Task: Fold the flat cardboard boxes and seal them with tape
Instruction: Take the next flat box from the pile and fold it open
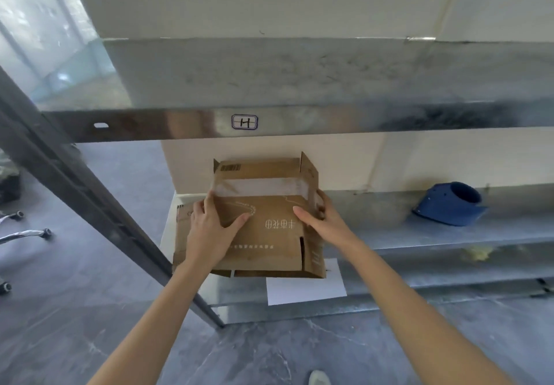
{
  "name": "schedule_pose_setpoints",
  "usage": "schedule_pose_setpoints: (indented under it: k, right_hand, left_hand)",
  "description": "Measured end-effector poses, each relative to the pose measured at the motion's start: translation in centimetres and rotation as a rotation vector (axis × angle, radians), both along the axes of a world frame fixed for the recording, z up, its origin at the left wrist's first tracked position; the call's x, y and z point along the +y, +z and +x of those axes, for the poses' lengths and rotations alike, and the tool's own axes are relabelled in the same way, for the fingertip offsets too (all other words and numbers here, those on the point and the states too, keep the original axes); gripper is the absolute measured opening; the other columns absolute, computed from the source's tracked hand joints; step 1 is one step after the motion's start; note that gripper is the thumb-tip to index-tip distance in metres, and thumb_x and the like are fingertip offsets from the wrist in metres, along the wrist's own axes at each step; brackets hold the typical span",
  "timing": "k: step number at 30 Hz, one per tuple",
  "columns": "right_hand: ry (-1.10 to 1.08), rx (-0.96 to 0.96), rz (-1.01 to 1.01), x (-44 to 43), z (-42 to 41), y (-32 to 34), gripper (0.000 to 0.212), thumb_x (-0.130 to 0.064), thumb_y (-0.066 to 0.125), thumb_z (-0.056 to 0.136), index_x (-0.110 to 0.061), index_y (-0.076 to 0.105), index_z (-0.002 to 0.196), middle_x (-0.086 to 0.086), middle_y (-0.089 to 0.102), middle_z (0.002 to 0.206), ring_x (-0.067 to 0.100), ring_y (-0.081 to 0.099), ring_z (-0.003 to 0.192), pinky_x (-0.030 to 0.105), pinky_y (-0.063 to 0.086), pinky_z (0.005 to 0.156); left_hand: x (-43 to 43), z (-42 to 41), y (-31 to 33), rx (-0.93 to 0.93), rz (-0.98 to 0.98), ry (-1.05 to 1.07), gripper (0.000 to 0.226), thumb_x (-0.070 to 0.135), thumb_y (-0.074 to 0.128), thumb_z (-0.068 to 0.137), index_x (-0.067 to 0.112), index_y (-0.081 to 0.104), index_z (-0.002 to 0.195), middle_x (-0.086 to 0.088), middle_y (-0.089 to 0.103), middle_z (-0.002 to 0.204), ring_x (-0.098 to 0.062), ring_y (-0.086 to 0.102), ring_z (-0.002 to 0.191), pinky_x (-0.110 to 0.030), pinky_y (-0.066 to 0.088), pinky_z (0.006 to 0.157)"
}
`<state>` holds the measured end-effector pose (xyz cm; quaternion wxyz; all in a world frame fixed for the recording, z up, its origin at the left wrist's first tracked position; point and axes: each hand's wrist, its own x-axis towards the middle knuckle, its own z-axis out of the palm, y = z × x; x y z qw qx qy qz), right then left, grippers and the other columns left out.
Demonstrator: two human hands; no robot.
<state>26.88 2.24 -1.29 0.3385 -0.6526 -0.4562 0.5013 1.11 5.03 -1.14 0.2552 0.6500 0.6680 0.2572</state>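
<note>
Both hands hold a brown box [263, 219] near the middle of the view, above the left end of a low metal shelf [449, 234]. The left hand [209, 228] grips the box's 9 o'clock edge: its thumb is spread wide across the printed top panel, and its fingers [207, 203] curl over the edge. The right hand [320, 219] grips the 3 o'clock side the same way, thumb on top and fingers wrapped round the side wall. A pale strip of tape [260, 186] crosses the box toward its 12 o'clock end, where short flaps stand up. More cardboard [182, 222] shows under the box at 9 o'clock, partly hidden by the left hand. A white sheet [305, 288] lies on the shelf at 5 o'clock from the box. A blue tube-like part [449, 203] sits well apart at 3 o'clock. At 12 o'clock, a beam [329, 120] bears a label [245, 122] reading "H". A dark post [90, 198] slants down at 9 o'clock, with chair legs [27, 231] beyond it. A shoe [319, 378] shows at 6 o'clock.
</note>
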Motion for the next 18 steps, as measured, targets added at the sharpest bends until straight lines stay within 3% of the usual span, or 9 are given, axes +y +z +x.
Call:
schedule_pose_setpoints:
  k: [3,6,8,13,18]
  right_hand:
    - [0.004,0.049,0.068,-1.5,3.7,1.4,0.115,-0.078,0.073,0.057,-0.043,0.016,0.151,-0.003,0.038,0.152,0.01,0.044,0.127,0.021,0.041,0.097]
    - [0.008,0.117,0.11,-2.8,7.3,2.4,0.11,-0.074,0.077,0.058,-0.045,0.023,0.149,-0.005,0.037,0.154,0.011,0.042,0.135,0.036,0.04,0.112]
    - [0.045,0.132,0.139,-3.6,9.8,2.9,0.097,-0.065,0.076,0.068,-0.046,0.026,0.149,-0.008,0.036,0.154,0.013,0.038,0.14,0.043,0.037,0.116]
    - [0.18,0.114,0.2,-4.7,16.2,4.1,0.086,-0.045,0.066,0.085,-0.042,0.017,0.155,-0.021,0.03,0.155,0.009,0.029,0.145,0.043,0.033,0.118]
    - [0.283,-0.034,0.263,-4.3,21.8,4.0,0.086,-0.036,0.065,0.09,-0.03,0.013,0.158,-0.014,0.028,0.16,0.006,0.034,0.142,0.04,0.034,0.118]
  left_hand:
    - [-0.6,3.1,1.0,-0.041,-0.001,-0.049,0.106,0.075,0.061,0.073,0.022,0.017,0.154,-0.006,0.03,0.149,-0.032,0.037,0.136,-0.051,0.042,0.102]
    - [-1.3,6.4,1.6,-0.088,-0.003,-0.079,0.113,0.075,0.065,0.07,0.021,0.013,0.156,-0.002,0.025,0.15,-0.031,0.035,0.139,-0.051,0.042,0.105]
    - [-1.7,8.7,1.8,-0.113,0.006,-0.077,0.116,0.074,0.068,0.069,0.02,0.013,0.156,0.0,0.023,0.15,-0.028,0.033,0.14,-0.049,0.041,0.106]
    - [-2.8,14.6,1.9,-0.221,0.068,-0.03,0.111,0.065,0.078,0.067,0.02,0.023,0.152,0.003,0.031,0.143,-0.022,0.042,0.131,-0.043,0.044,0.103]
    - [-4.1,20.2,1.4,-0.309,0.152,0.048,0.095,0.044,0.084,0.071,0.025,0.03,0.146,0.005,0.044,0.14,-0.019,0.043,0.131,-0.044,0.04,0.108]
